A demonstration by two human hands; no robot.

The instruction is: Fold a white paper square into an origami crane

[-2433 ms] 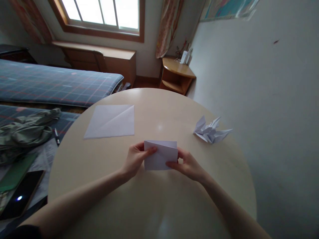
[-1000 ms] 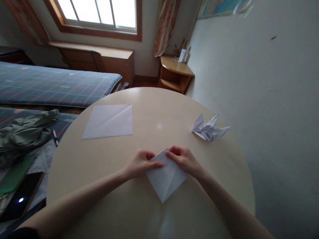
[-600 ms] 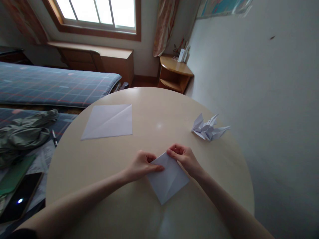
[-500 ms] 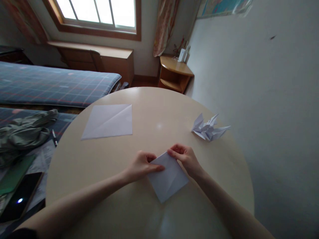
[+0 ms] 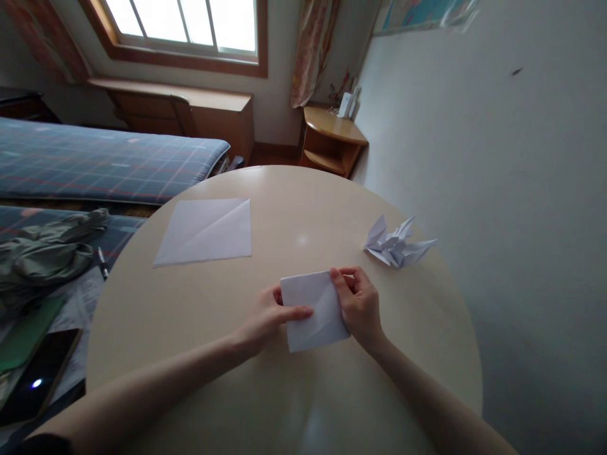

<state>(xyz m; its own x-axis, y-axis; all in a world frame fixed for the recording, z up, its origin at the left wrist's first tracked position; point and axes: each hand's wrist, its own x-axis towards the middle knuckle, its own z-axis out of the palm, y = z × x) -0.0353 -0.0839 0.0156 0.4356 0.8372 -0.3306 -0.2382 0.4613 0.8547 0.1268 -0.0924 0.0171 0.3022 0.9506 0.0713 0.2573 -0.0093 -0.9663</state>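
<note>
Between my hands is a small folded white paper square [image 5: 315,316], held over the near middle of the round table [image 5: 199,385]. My left hand [image 5: 275,314] pinches its left side, thumb on top and the other fingers behind it. At the upper right corner my right hand [image 5: 358,300] grips the paper between thumb and curled fingers. A larger sheet of white paper [image 5: 208,230] with a diagonal crease lies flat at the far left of the table. Folded white paper pieces [image 5: 396,243] with pointed tips sit together at the right.
To the left, a plaid mattress [image 5: 104,158] borders the table. Beside the table lie a crumpled green cloth [image 5: 52,253], a pen [image 5: 102,262], a green folder [image 5: 31,332] and a dark phone [image 5: 40,376]. A wall [image 5: 521,221] stands at the right.
The small folded paper has turned from a diamond position to nearly square-on. My right hand has shifted slightly with its corner, and my left hand still pinches the left side.
</note>
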